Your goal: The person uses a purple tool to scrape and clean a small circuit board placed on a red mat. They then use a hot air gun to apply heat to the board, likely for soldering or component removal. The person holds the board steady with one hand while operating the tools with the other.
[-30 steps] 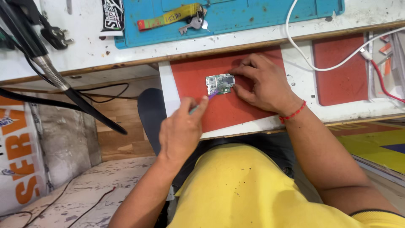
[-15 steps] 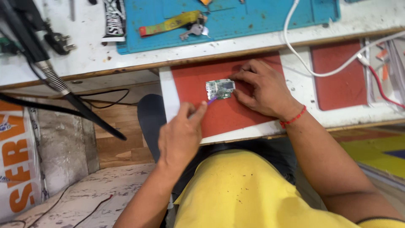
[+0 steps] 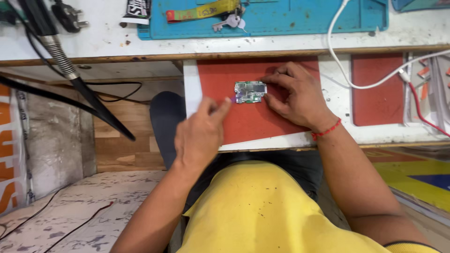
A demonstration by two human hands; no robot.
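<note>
Board (image 3: 250, 91) is lying on red mat (image 3: 262, 122) of white worktop (image 3: 337, 93) | right hand (image 3: 300, 96) is pinching board edge | left hand (image 3: 199, 136) is hovering near, grip state unclear | teal mat (image 3: 304, 18) and keys (image 3: 227, 22) are sitting beyond | wood floor (image 3: 119, 140) is showing below.

The little circuit board (image 3: 250, 92) looks hard, with shiny metal bits on green. It lies on a red mat (image 3: 243, 117) that looks soft, smooth and matt. The blue mat (image 3: 300, 21) looks rubbery and dull. The white surface (image 3: 93, 44) is scuffed and spotty, with a bare wood edge. The key (image 3: 228, 22) is shiny metal.
</note>
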